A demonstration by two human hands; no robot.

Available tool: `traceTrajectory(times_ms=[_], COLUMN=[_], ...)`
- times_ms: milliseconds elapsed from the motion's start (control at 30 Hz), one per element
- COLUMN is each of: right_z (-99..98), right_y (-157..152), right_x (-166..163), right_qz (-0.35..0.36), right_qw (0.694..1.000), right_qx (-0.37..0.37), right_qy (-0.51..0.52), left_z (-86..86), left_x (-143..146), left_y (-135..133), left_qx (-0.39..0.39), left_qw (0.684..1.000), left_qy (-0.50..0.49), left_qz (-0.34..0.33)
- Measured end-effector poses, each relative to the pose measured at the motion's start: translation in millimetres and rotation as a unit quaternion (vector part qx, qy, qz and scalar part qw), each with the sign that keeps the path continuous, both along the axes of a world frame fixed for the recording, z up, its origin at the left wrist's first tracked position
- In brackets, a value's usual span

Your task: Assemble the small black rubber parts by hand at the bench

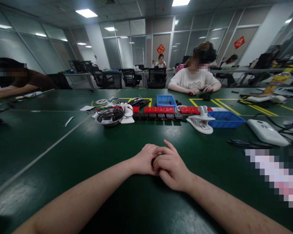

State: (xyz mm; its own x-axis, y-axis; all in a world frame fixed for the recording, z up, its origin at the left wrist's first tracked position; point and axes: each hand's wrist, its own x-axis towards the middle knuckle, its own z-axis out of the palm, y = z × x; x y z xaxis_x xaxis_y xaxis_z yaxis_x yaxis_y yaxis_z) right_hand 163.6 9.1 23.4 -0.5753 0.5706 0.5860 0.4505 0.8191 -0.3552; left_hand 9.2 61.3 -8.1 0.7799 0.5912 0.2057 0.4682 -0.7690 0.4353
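Note:
My left hand and my right hand meet above the green table, close in front of me. A small black object shows between them, mostly covered by fingers, so its kind cannot be made out. The left hand is closed around it from the left. From the right, the curled fingers of my right hand press on it, with one finger raised. Beyond the hands lie a row of red power strips and a row of black socket blocks.
Behind the hands stand a metal bowl of cables, a white clip base, a blue basket and a smaller blue basket. A white device with black cables lies right, a wrench left. A person sits opposite.

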Motion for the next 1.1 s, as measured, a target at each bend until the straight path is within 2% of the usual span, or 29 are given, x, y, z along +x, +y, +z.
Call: traceTrajectory(times_ms=[100,167,267,400,567,700,867,1100], right_z=[8.3,15.9,25.9,29.3,26.5,29.2,35.2,41.9], right_y=[-2,-3,-6,-6,-5,-4,-1,5], right_x=[-1,-4,-7,-8,-7,-6,1,12], right_qz=[-0.049,-0.123,-0.230,-0.267,-0.263,-0.244,-0.168,-0.062], right_qw=[0.999,0.991,0.963,0.936,0.932,0.938,0.950,0.963], right_qx=[-0.001,-0.020,-0.065,-0.092,-0.080,-0.102,-0.144,-0.164], right_qy=[-0.021,-0.053,-0.124,-0.211,-0.234,-0.226,-0.221,-0.202], left_z=[-0.9,0.6,4.7,8.7,9.6,9.0,9.0,11.5], left_x=[1,2,5,8,9,7,4,0], left_y=[-4,-7,-12,-13,-13,-10,-4,-1], left_qx=[0.012,0.008,0.001,0.008,0.008,-0.014,-0.075,-0.089], left_qw=[1.000,0.999,0.995,0.993,0.995,0.996,0.995,0.995], left_qy=[0.023,0.029,0.030,0.026,0.004,-0.022,-0.063,-0.047], left_qz=[0.008,0.045,0.091,0.111,0.104,0.086,0.021,-0.007])
